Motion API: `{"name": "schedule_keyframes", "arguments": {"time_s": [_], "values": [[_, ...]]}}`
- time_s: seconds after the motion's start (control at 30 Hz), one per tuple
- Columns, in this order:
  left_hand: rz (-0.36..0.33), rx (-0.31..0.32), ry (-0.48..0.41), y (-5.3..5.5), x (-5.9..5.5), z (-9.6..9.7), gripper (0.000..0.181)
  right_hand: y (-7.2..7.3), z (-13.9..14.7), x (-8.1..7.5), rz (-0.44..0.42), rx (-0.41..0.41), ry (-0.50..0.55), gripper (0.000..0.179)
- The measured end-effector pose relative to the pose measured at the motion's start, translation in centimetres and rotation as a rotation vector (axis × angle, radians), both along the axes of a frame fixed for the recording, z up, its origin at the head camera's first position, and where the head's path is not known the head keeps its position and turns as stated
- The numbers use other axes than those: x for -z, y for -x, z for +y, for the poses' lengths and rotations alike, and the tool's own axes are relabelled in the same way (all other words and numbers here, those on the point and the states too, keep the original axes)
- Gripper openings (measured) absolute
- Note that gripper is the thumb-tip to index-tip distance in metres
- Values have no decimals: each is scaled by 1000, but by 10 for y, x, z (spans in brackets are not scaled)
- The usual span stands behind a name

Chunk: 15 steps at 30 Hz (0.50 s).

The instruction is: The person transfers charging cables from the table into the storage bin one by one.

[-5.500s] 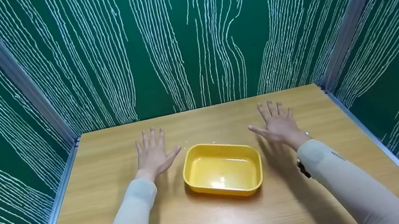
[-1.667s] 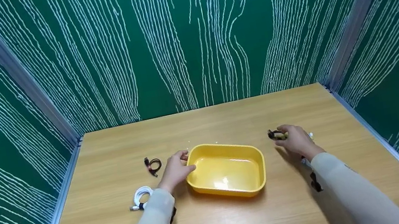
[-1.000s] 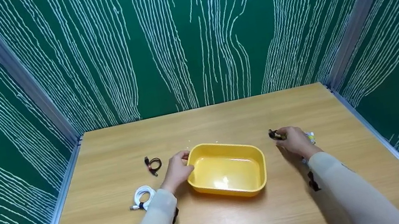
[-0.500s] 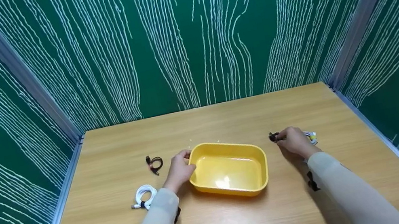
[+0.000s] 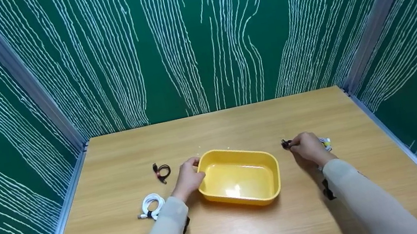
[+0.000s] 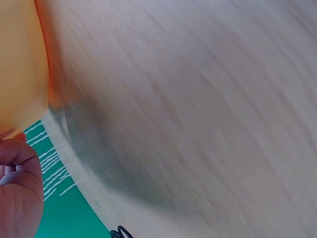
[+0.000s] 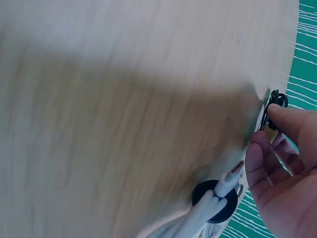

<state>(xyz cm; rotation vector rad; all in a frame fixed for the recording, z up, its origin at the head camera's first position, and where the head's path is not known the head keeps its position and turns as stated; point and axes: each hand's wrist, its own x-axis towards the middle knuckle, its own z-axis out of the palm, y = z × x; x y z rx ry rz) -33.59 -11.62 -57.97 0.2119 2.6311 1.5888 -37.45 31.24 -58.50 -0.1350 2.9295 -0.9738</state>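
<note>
My left hand [image 5: 188,179] grips the left rim of a yellow rectangular plastic tub [image 5: 240,175], thumb over the inside edge and fingers outside. In the left wrist view the tub's wall [image 6: 20,59] shows close above the curled left hand [image 6: 20,183]. On the right, my right hand [image 5: 309,147] pinches a small black coiled cable [image 5: 285,144] between thumb and fingers. The right wrist view shows this black cable [image 7: 274,106] at the tips of the right hand [image 7: 287,168], with a white cable [image 7: 208,206] bound by a black tie nearby.
Left of the tub lie a black coiled cable [image 5: 162,172] and a white coiled cable [image 5: 152,206] with a black tie. A white coil with a yellow patch [image 5: 326,143] shows partly behind my right hand. Green panels with white lines [image 5: 163,56] enclose the wooden table [image 5: 215,130].
Earliest, both hands were spread open beside the tub. Since then the left took its rim and the right took the black cable. Over the last second the right hand shifts only slightly.
</note>
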Motion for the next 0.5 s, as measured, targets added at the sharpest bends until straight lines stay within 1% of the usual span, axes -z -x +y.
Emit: {"name": "schedule_keyframes", "arguments": {"time_s": [0.1, 0.2, 0.4, 0.5], "values": [[26, 6, 17, -1, 0, 0, 45, -1, 0, -2, 40, -13, -11, 19], [42, 10, 25, -1, -1, 0, 45, -2, 0, -4, 62, -23, -22, 19], [30, 13, 4, -1, 0, 0, 45, -3, -1, -12, 33, -15, -2, 24], [34, 6, 8, -1, 0, 0, 45, -5, -2, -16, 34, -19, 1, 24]]}}
